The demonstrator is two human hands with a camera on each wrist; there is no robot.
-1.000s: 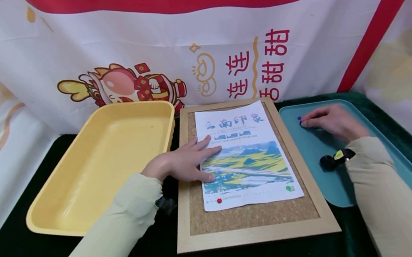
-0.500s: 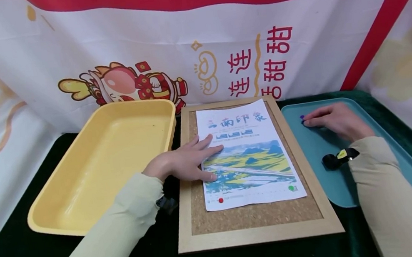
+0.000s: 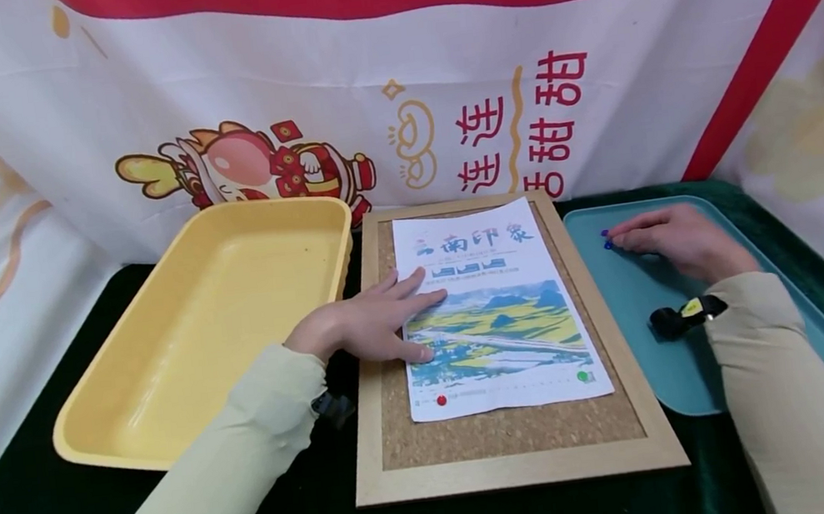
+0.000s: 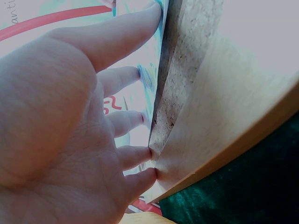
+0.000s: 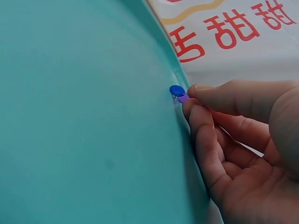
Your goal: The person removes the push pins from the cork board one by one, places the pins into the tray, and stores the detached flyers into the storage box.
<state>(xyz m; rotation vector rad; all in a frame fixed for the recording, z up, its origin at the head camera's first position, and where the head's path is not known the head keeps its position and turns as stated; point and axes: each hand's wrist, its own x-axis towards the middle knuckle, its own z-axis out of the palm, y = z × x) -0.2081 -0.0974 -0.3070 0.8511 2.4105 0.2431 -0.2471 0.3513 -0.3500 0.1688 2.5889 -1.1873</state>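
My left hand (image 3: 377, 323) lies with spread fingers across the left edge of a printed poster (image 3: 502, 327) on a wood-framed cork board (image 3: 506, 435). In the left wrist view, the thumb tip (image 4: 152, 16) touches the paper. A red thumbtack (image 3: 441, 400) and a green thumbtack (image 3: 583, 376) sit at the poster's lower corners. Over the teal tray (image 3: 665, 373), my right hand (image 3: 685, 243) pinches a purple thumbtack (image 5: 183, 98) between thumb and index finger. Right beside it is a blue thumbtack (image 5: 177, 90). The purple tack is partly hidden by the fingertips.
A deep yellow tray (image 3: 202, 338) stands left of the board. Dark green cloth (image 3: 287, 505) covers the table. Behind everything hangs a white and red printed fabric (image 3: 287, 69). Each wrist wears a small black camera, with the right one (image 3: 678, 319) above the teal tray.
The right fingertips have shifted slightly at the two tacks, and the blue one now shows more clearly beside them. The left hand has stayed in place; the head view has shifted slightly.
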